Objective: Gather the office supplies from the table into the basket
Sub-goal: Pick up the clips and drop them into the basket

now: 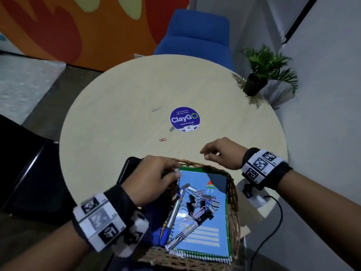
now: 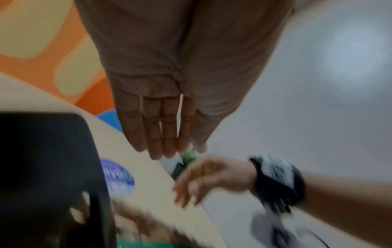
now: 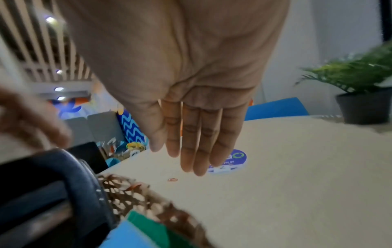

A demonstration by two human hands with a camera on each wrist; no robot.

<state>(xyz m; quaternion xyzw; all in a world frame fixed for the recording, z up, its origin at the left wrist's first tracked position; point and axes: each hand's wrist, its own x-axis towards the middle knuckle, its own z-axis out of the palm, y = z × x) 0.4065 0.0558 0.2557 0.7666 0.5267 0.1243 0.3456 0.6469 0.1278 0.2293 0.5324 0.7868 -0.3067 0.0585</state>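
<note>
A woven wicker basket (image 1: pixel 233 194) is sitting at the near edge of the round bench (image 1: pixel 117 90). A blue spiral notebook (image 1: pixel 213 237) with a green border is lying flat inside it, carrying a heap of black binder clips (image 1: pixel 195 205) and coloured paper clips (image 1: pixel 198 213), with a blue marker (image 1: pixel 172 214) and a white-labelled pen (image 1: pixel 181 235) lying slantwise across the cover. Out on the bench, a red paper clip (image 1: pixel 163 140) is lying well apart from the basket, a silver paper clip (image 1: pixel 157 109) is lying farther off, and a small grey clip (image 1: pixel 172 129) is resting just beside the round sticker (image 1: pixel 184 119).
</note>
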